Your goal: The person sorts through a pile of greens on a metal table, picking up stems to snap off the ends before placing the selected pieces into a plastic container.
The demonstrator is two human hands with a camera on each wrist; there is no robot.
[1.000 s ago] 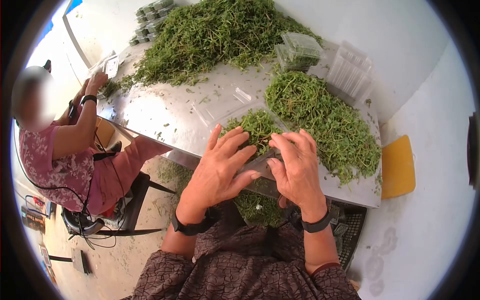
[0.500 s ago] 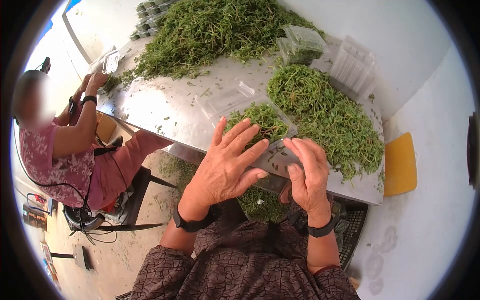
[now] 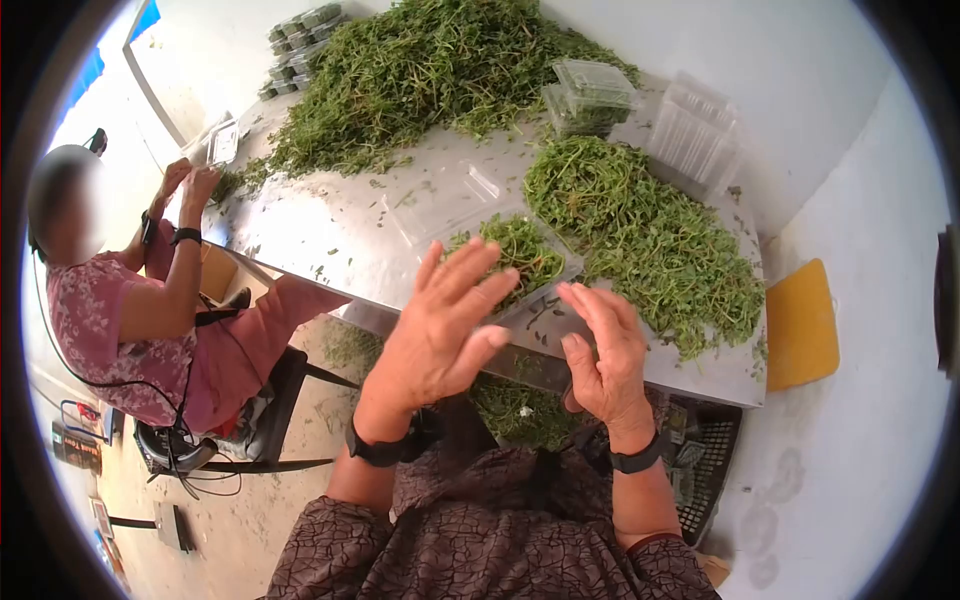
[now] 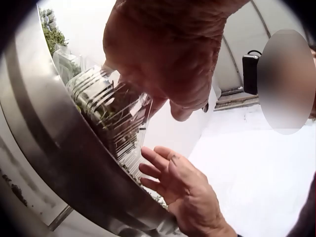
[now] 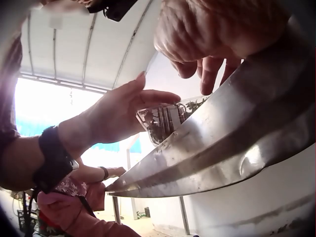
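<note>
Both hands hover near an open clear plastic box of leafy green stems [image 3: 520, 245] at the table's front edge. Its lid [image 3: 440, 205] lies folded back toward the far side. My left hand [image 3: 440, 325], slightly blurred, is over the box's near left side with fingers spread and nothing in it. The right hand [image 3: 608, 355] is by the near right corner, palm turned inward, fingers loosely extended and holding nothing. In the left wrist view the box's ribbed wall [image 4: 108, 106] shows beneath the left hand. The right wrist view shows the box's end [image 5: 163, 123] beyond the left hand.
A loose heap of greens [image 3: 660, 255] lies right of the box, a larger pile [image 3: 430, 85] behind. Empty clear boxes [image 3: 695, 135] and a filled box [image 3: 590, 100] stand at the back right. Another person [image 3: 120, 310] sits at left; a yellow board [image 3: 800, 325] stands at right.
The right hand's fingertips have come away from the box's near corner and drawn back. My left hand has lifted off the greens. The seated person's hands have shifted slightly.
</note>
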